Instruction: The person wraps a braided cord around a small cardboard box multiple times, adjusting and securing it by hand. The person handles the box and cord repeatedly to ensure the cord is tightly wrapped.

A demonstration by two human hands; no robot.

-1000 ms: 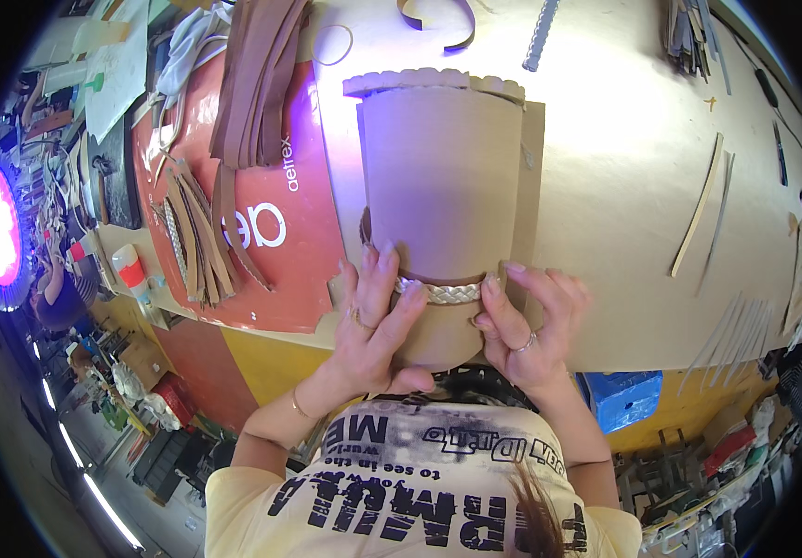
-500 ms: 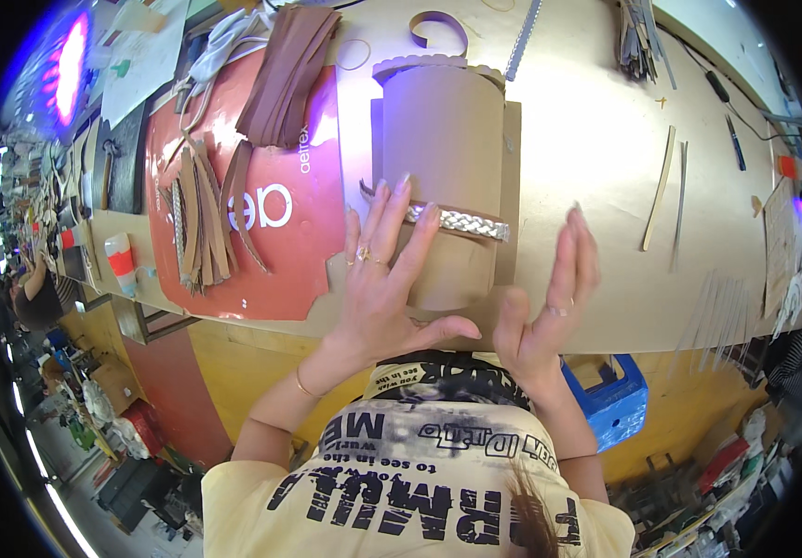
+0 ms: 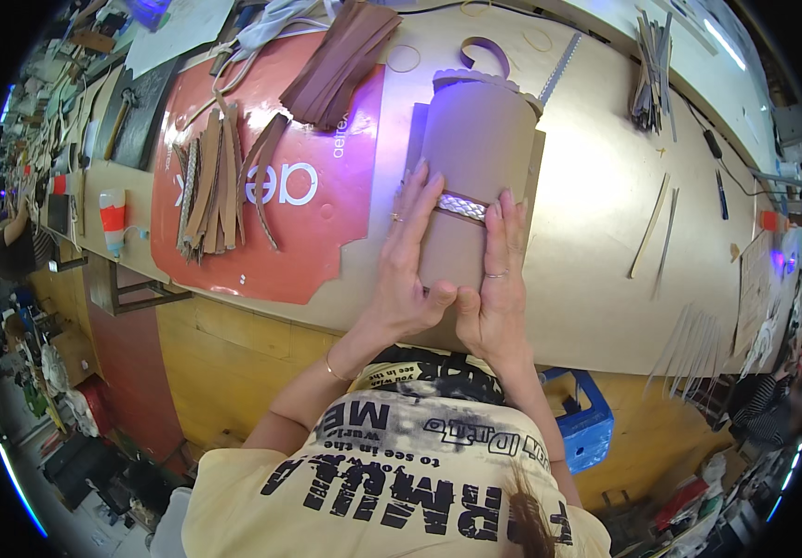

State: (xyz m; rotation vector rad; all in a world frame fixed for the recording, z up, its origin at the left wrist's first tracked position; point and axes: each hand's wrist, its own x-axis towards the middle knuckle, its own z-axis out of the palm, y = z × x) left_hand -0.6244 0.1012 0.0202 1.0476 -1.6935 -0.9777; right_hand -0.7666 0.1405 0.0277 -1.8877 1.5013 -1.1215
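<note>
A tan cylindrical form (image 3: 475, 149) with a scalloped far edge lies on the workbench, on a flat brown board (image 3: 534, 177). Around its middle runs a braided silvery strip (image 3: 463, 206) backed with brown. My left hand (image 3: 403, 265) rests along the cylinder's left side, fingers stretched out, with the fingertips at the strip's left end. My right hand (image 3: 499, 288) lies along the right side, its straight fingers over the strip's right end. The thumbs come close together near the cylinder's near end. The strip's ends are hidden under my fingers.
Left of the cylinder a red sheet (image 3: 327, 251) carries brown strips (image 3: 340, 60) and narrower strips (image 3: 210, 195). A curled brown band (image 3: 503, 60) is beyond the cylinder. Farther right are thin strips (image 3: 650, 228), a pen-like tool (image 3: 722, 195) and a strip bundle (image 3: 650, 84). A blue stool (image 3: 587, 423) stands below.
My right hand has come left from above the bench onto the cylinder's right side, over the strip's end. My left hand has shifted toward the cylinder's left side. The whole view has turned slightly.
</note>
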